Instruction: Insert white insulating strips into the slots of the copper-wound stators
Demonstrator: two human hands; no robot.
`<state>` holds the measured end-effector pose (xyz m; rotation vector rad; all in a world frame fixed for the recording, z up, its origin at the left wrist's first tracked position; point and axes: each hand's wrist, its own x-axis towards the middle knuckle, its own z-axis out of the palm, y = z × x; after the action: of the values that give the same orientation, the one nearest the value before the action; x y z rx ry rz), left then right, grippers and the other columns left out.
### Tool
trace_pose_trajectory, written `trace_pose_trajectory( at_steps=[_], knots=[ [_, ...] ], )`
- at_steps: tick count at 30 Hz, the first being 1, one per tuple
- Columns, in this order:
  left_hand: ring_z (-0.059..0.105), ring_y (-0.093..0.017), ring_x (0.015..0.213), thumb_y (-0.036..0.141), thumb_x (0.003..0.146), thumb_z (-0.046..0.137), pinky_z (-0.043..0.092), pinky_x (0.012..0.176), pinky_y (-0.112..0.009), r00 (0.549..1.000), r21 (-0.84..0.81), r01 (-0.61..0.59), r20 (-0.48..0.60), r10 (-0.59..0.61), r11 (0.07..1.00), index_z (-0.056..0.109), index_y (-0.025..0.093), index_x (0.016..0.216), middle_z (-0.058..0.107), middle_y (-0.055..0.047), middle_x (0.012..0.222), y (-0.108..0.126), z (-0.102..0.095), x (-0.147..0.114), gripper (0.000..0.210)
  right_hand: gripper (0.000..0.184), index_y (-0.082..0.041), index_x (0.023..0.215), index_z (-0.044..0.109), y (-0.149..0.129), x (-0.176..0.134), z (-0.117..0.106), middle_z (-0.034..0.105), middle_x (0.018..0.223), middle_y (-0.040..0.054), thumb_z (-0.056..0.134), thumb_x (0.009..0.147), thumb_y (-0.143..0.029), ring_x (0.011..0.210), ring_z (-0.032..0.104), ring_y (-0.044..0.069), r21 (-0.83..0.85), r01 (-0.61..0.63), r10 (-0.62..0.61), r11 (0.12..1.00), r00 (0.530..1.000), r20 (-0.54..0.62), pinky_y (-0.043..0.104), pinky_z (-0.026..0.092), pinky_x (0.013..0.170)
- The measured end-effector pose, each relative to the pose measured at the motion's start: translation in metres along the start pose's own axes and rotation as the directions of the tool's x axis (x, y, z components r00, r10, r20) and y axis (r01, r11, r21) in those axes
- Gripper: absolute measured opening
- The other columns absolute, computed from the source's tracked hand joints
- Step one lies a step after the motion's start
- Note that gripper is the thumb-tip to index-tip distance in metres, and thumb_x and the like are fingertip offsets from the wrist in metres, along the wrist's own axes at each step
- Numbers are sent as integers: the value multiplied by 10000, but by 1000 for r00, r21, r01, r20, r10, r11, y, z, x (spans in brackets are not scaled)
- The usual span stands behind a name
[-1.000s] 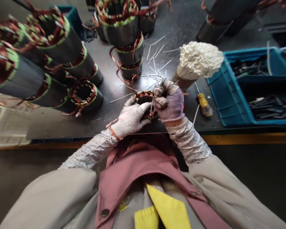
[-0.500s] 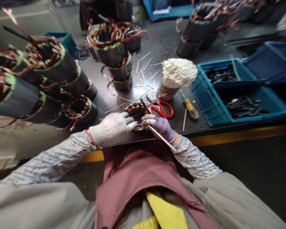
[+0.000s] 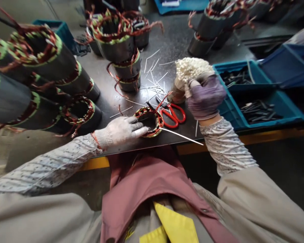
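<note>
Resting the left hand (image 3: 121, 131), gloved in white, at nine o'clock on the ring (image 3: 159, 121), with fingers stretched out nearly side by side over the rim and toward the opening. Not being able to tell, with the thumb unclear, whether pinching the wall or only lying on it. Having the ring sitting on the table (image 3: 174, 37) near the front edge, opening upward, with red-brown windings running around the rim. Having a white cord (image 3: 182, 136) sticking out straight from the ring toward four o'clock, reaching about as far as the table's edge.

Curling the right hand (image 3: 205, 96), gloved in purple, against the near right side of the white bundle (image 3: 192, 65), well apart from the ring and between one and two o'clock from it. Being unable to tell, with fingertips hidden, whether pinching anything there. Having the bundle standing upright in a brownish holder (image 3: 176, 93).

Having red-handled scissors (image 3: 171, 119) lying just beside the ring at three o'clock. Facing loose cords (image 3: 154, 89) scattering at twelve, a stack (image 3: 126, 71) of rings rising at eleven, a larger group (image 3: 64, 65) leaning at ten. Facing a blue bin (image 3: 235, 113) at half past two, holding black pieces (image 3: 255, 111).
</note>
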<state>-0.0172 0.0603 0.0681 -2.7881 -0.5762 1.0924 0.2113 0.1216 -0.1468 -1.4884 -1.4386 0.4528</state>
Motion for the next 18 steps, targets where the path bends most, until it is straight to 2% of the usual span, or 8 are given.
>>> trace_pose_trajectory(
  at_steps=[2, 4, 7, 9, 11, 13, 16, 18],
  knots=[
    [637, -187, 867, 205, 972, 466, 436, 592, -283, 997, -5, 15, -73, -15, 1000, 608, 285, 1296, 738, -32, 1128, 5, 8, 2, 363, 276, -199, 934, 683, 0, -3, 0, 660, 1084, 134, 533, 979, -426, 1046, 579, 232, 29, 35, -33, 999, 997, -70, 420, 470, 906],
    [638, -190, 855, 230, 957, 510, 442, 596, -281, 991, -20, 52, -124, -54, 998, 622, 289, 1282, 742, -38, 1064, 14, 13, 7, 349, 255, -205, 969, 686, 1, -2, -2, 674, 1061, 125, 537, 976, -411, 1013, 600, 225, 69, 86, -71, 994, 978, -195, 423, 489, 905],
    [637, -201, 861, 216, 952, 515, 470, 627, -288, 977, -38, 127, -166, -132, 991, 604, 259, 1320, 735, -58, 992, 27, 16, 14, 381, 274, -183, 948, 683, 3, 4, -2, 692, 945, 105, 523, 977, -403, 915, 641, 215, 152, 128, -51, 980, 901, -430, 426, 529, 866],
    [635, -198, 856, 205, 954, 502, 485, 640, -288, 970, -52, 164, -174, -171, 985, 584, 243, 1353, 730, -67, 1013, 31, 15, 16, 408, 244, -198, 943, 656, 5, 9, 1, 681, 899, 83, 529, 975, -405, 867, 653, 202, 272, 119, 35, 955, 864, -502, 414, 548, 842],
    [638, -195, 873, 198, 953, 498, 496, 659, -283, 971, -77, 171, -155, -181, 982, 595, 253, 1346, 727, -69, 1046, 33, 13, 17, 409, 214, -223, 948, 598, 7, 14, 2, 654, 897, 64, 526, 977, -422, 860, 657, 197, 421, 103, 136, 901, 855, -500, 426, 549, 860],
    [646, -202, 916, 193, 952, 497, 509, 688, -288, 979, -101, 168, -101, -178, 981, 627, 271, 1313, 731, -66, 1060, 33, 8, 16, 391, 248, -218, 983, 550, 10, 19, 1, 622, 917, 63, 467, 997, -451, 880, 664, 207, 536, 85, 193, 840, 877, -441, 475, 542, 885],
    [653, -230, 1016, 173, 958, 468, 531, 737, -323, 980, -110, 197, 1, -198, 974, 625, 273, 1320, 731, -76, 1147, 34, 1, 15, 407, 333, -176, 1118, 553, 11, 23, -9, 610, 1050, 112, 379, 1029, -446, 1042, 660, 250, 636, 27, 158, 771, 960, -233, 520, 540, 905],
    [640, -245, 1115, 172, 967, 445, 539, 835, -380, 972, -126, 233, 13, -233, 964, 630, 287, 1314, 699, -77, 1257, 35, -2, 16, 409, 347, -190, 1211, 554, 9, 18, -21, 594, 1188, 134, 381, 1034, -434, 1178, 614, 272, 680, -10, 102, 733, 990, -95, 518, 548, 922]
  ],
)
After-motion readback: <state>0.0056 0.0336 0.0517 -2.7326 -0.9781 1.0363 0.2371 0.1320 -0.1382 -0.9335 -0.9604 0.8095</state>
